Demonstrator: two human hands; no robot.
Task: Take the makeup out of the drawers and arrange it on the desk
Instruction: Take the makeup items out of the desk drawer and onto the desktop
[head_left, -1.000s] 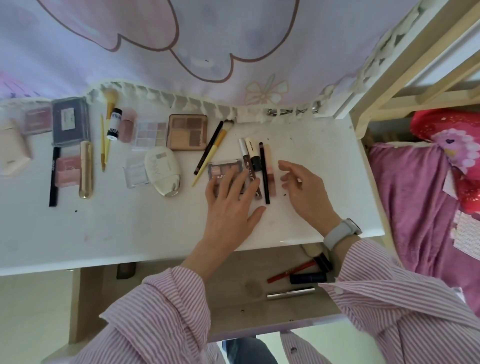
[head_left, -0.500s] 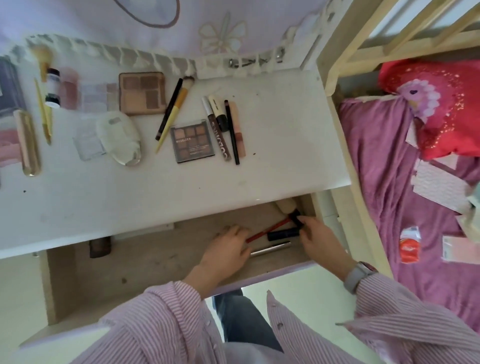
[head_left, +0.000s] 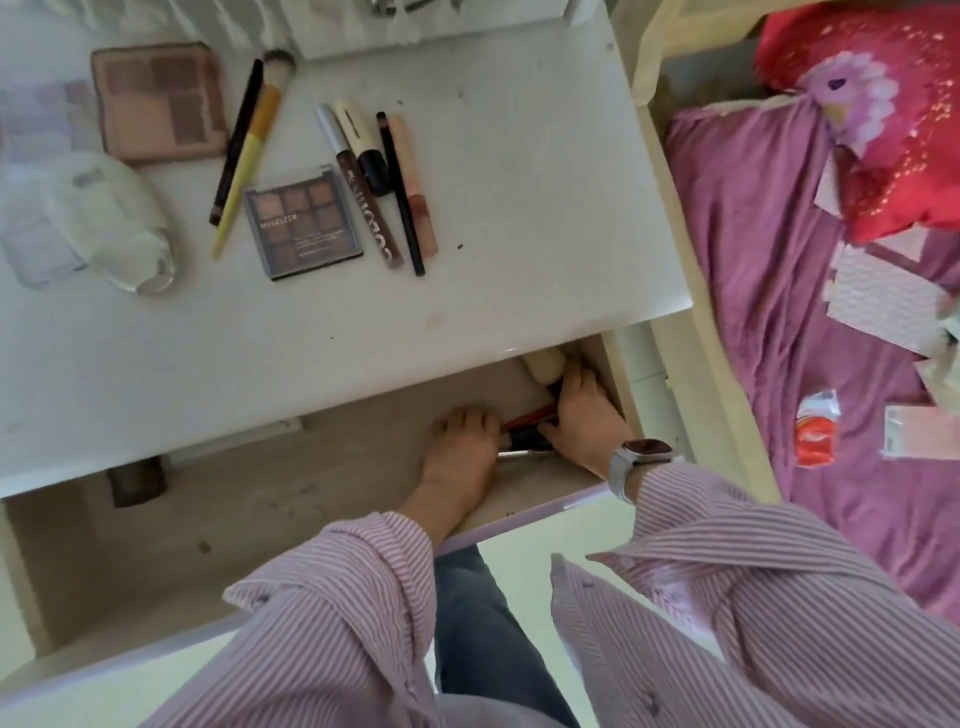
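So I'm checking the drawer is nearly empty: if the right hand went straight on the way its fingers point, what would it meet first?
Probably the cream bottle just beyond the right hand, at the desk edge; depth is unclear.

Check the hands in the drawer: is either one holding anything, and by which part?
Both hands are on the cluster of slim makeup sticks in the drawer. The left hand meets their left ends, the right hand their right ends. A closed grip cannot be told.

On the white tabletop (head_left: 493, 218) lie a dark eyeshadow palette (head_left: 304, 227), a beige palette (head_left: 161, 101), a yellow-handled brush (head_left: 249, 156), a black pencil (head_left: 401, 195) and several tubes. The open drawer (head_left: 260, 499) below holds a red pencil (head_left: 527, 417) and a silver stick (head_left: 524, 453).
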